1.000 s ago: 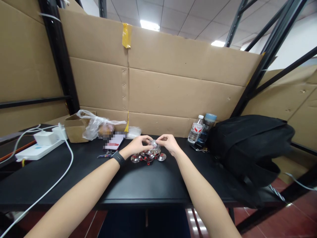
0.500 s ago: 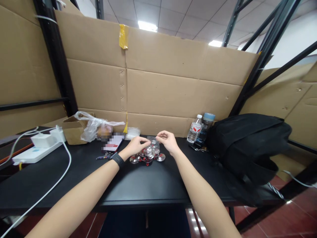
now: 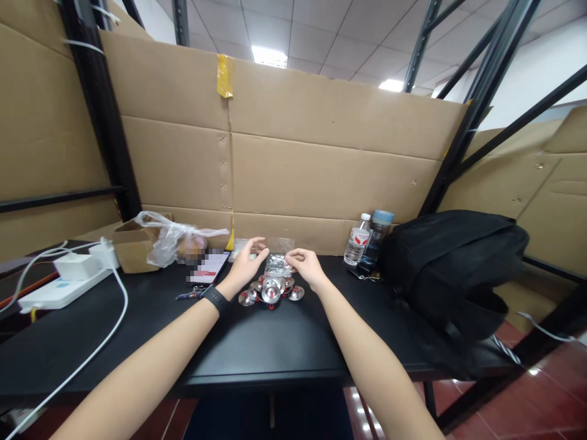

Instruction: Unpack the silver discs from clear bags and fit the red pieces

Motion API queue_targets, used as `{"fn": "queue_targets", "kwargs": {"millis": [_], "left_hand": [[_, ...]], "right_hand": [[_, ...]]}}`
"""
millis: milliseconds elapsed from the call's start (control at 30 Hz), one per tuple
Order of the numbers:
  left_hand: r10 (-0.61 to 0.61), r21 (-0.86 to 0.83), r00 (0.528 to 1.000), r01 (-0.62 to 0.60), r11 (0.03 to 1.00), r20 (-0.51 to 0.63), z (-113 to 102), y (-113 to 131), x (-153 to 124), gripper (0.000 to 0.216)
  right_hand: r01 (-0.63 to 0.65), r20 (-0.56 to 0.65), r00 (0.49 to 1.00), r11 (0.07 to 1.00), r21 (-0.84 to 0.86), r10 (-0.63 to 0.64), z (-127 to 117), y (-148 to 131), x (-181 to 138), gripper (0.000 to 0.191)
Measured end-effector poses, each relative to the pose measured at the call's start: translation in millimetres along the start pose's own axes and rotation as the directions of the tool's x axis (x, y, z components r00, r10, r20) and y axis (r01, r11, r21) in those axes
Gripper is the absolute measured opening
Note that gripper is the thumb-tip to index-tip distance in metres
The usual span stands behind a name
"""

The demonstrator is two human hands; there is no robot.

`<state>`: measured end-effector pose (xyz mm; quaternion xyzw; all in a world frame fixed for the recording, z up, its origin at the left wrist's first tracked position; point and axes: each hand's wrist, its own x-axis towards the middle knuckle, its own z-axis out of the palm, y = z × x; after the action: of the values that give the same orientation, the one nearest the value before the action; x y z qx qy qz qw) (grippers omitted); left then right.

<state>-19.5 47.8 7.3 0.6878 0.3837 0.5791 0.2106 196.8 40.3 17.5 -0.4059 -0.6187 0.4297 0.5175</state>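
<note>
My right hand (image 3: 306, 266) pinches the right edge of a small clear plastic bag (image 3: 279, 264), which stands up behind a pile of shiny metal discs. My left hand (image 3: 246, 264), with a dark band on its wrist, is just left of the bag. Its thumb and fingers are apart and hold nothing. The round silver discs with red parts (image 3: 271, 291) lie heaped on the black table (image 3: 266, 348) between my hands. What the bag contains is not clear; its lower part looks silvery.
Left of my hands lie a phone (image 3: 210, 267), a knotted plastic bag (image 3: 172, 241), a cardboard box (image 3: 134, 247) and a white power strip (image 3: 68, 290) with cables. To the right stand a water bottle (image 3: 357, 241), a blue-lidded bottle (image 3: 378, 235) and a black backpack (image 3: 452, 269). Cardboard (image 3: 321, 171) walls the back.
My left hand has drawn away to the left from the bag and opened. The bag now shows upright, more fully in view, with my right hand at its edge. The view has shifted slightly.
</note>
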Motion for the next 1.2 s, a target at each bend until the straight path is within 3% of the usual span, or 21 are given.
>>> {"fn": "queue_targets", "kwargs": {"millis": [67,167,233,300,433,533,600,700,833,967,1033,1200], "left_hand": [[0.134,0.143,0.991,-0.134,0.981,0.004,-4.2,6.6,-3.1,0.048],[0.292,0.316,0.913,-0.377,0.870,0.285,-5.0,19.4,-10.3,0.053],[0.316,0.392,0.861,-0.471,0.790,0.398,0.4,25.3,-14.8,0.048],[0.305,0.455,0.844,-0.504,0.734,0.442,7.3,26.9,-17.0,0.029],[0.257,0.550,0.887,-0.443,0.708,0.383,3.2,17.8,-10.5,0.027],[0.221,0.624,0.952,-0.307,0.718,0.214,-21.7,0.4,0.4,0.030],[0.173,0.669,0.971,-0.240,0.703,0.166,-40.9,-15.8,6.7,0.030],[0.043,0.726,0.972,-0.202,0.657,0.232,-59.8,-41.3,11.2,0.030],[-0.117,0.758,0.944,-0.171,0.630,0.310,-61.5,-61.5,10.7,0.033],[-0.154,0.742,0.932,-0.153,0.652,0.328,-56.9,-60.4,10.7,0.041],[-0.129,0.733,0.941,-0.154,0.663,0.314,-57.1,-55.3,11.7,0.041],[-0.013,0.685,0.966,-0.173,0.708,0.258,-55.8,-36.3,13.4,0.031]], "right_hand": [[-0.076,-0.080,0.993,0.995,0.068,0.082,0.1,2.5,1.5,0.031],[-0.173,-0.074,0.981,0.979,0.105,0.181,0.5,3.3,0.6,0.029],[-0.195,-0.037,0.979,0.976,0.093,0.199,1.7,2.7,-1.4,0.028],[-0.175,0.005,0.985,0.982,0.073,0.175,3.3,1.7,-3.3,0.028],[-0.130,0.009,0.992,0.991,0.024,0.130,2.9,-0.1,-3.2,0.031],[-0.125,-0.008,0.992,0.992,-0.028,0.125,-0.9,0.1,-1.0,0.030],[-0.075,0.035,0.996,0.992,-0.097,0.078,-2.2,0.8,-0.8,0.027],[0.113,0.164,0.984,0.951,-0.289,-0.067,0.8,1.1,-4.6,0.021],[0.306,0.344,0.927,0.831,-0.464,-0.149,10.6,1.3,-13.7,0.027],[0.450,0.510,0.846,0.725,-0.521,-0.159,15.0,4.7,-16.4,0.044],[0.475,0.525,0.836,0.690,-0.546,-0.160,14.1,6.5,-15.2,0.044],[0.493,0.520,0.828,0.716,-0.495,-0.210,11.8,5.4,-13.0,0.021]]}}
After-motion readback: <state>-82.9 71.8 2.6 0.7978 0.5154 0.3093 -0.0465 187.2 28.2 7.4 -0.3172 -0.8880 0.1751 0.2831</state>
